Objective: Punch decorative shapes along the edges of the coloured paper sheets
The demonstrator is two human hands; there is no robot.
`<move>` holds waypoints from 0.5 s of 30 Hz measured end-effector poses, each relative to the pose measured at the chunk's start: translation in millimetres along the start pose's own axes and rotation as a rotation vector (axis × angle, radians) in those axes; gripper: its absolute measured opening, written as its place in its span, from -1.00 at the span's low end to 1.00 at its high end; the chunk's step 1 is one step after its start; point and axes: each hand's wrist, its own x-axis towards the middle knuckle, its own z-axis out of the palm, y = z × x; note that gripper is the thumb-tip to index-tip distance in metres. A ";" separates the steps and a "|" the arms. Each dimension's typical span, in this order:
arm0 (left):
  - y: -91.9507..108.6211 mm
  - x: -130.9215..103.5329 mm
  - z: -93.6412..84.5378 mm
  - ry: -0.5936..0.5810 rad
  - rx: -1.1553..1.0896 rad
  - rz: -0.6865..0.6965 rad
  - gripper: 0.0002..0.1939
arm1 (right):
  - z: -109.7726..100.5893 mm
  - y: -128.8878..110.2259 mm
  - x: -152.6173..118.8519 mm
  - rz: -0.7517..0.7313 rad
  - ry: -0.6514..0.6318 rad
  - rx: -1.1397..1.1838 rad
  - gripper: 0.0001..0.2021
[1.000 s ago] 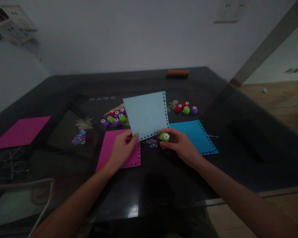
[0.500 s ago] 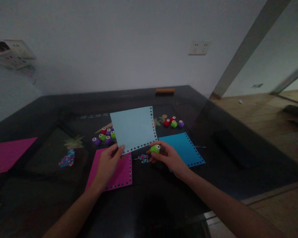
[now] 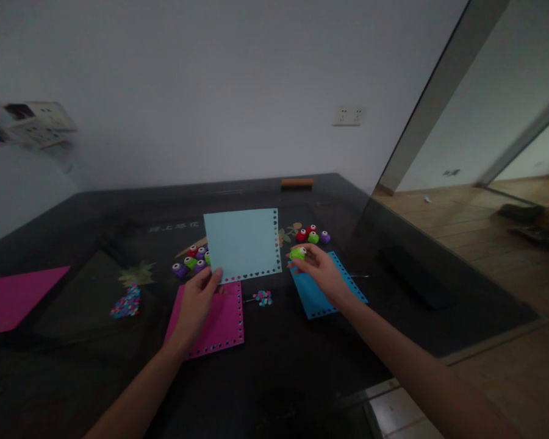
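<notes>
Hands | left grips pale-blue sheet | right lifted green punch away from sheet

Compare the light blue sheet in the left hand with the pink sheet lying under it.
The light blue sheet is held up off the table by the left hand; the pink sheet lies flat on the black table. The light blue sheet shows punched holes along its right and bottom edges; the pink sheet likewise along its right and near edges. Both are square paper sheets with punched borders.
</notes>
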 end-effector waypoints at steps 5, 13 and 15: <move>2.1 -1.6 1.4 -0.006 -0.030 0.015 -0.68 | -28.0 -9.4 35.4 -0.183 0.129 -0.222 -0.69; 4.3 -2.4 2.1 -0.017 -0.010 0.037 -0.67 | -47.4 2.6 117.3 -0.255 0.288 -0.916 -0.74; 3.1 -1.9 2.0 -0.012 -0.002 0.043 -0.65 | -43.7 12.4 129.4 -0.203 0.286 -1.024 -0.77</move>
